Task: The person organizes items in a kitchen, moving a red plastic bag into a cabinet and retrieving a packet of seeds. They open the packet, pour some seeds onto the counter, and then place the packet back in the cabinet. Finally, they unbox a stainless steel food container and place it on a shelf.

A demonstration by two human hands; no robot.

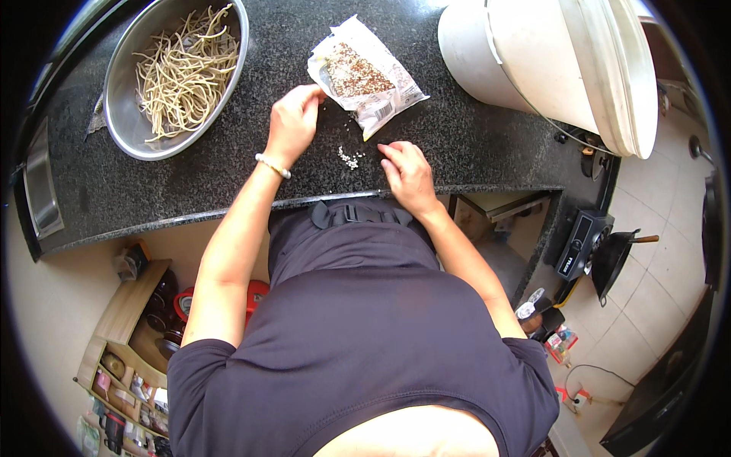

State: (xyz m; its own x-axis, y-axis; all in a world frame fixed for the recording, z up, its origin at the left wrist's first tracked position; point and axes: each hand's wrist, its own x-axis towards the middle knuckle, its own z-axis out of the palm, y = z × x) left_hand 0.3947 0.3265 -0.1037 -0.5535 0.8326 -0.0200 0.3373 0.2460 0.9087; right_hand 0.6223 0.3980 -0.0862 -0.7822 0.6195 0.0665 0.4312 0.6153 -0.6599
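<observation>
A plastic packet of mixed grains [360, 74], white and reddish-brown, lies on the dark speckled stone countertop [228, 165]. My left hand [294, 120] is at the packet's left edge, thumb and fingers close together; whether they pinch anything is hidden. A small scatter of pale grains [348, 159] lies on the stone below the packet. To its right is my right hand [406, 171], fingers curled and a little apart, with nothing seen in it. A steel bowl [117, 123] holding long thin beans [185, 80] stands to the left of my left hand.
A large white plastic bucket [514, 57] with a wire handle and a lid [617, 74] stands at the right of the countertop. The counter's front edge runs close before my waist. Farther right are a stove [582, 245] and a wok [614, 263]; shelves are low at the left.
</observation>
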